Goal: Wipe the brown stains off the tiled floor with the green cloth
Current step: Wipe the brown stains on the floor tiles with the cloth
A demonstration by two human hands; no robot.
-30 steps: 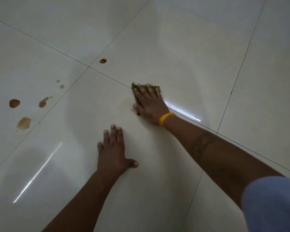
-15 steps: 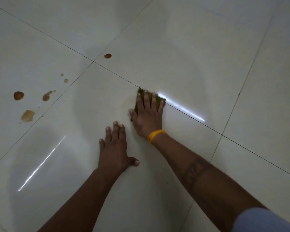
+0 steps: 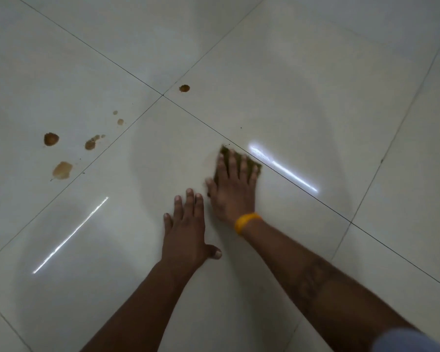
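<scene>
1. Green cloth [image 3: 239,158], small, flat and dark, lies on the glossy pale tiled floor [image 3: 302,85], its far edge just beside a dark grout line [image 3: 302,185]. Only its far part shows past the fingers.
2. Right hand [image 3: 233,189] lies palm-down on the cloth, fingers straight and spread, pressing it to the tile; nothing curled round it. Hand slightly blurred. Yellow band [image 3: 247,222] on that wrist.
3. Left hand [image 3: 186,231] rests flat on the same tile, just beside and nearer than the right hand, fingers straight, thumb out to the side, holding nothing.
4. Brown stains: one round dark spot [image 3: 184,88] on the far tile, just past the crossing of grout lines; a cluster on the left tile, namely a dark round blot [image 3: 51,139], a smeared spot [image 3: 90,144], a paler wide patch [image 3: 62,170] and two small dots [image 3: 120,121]. All lie well apart from the cloth.
5. Two bright streaks of reflected light [image 3: 285,168] on the tiles.
6. Blue-grey sleeve [image 3: 409,342] at lower right corner.
</scene>
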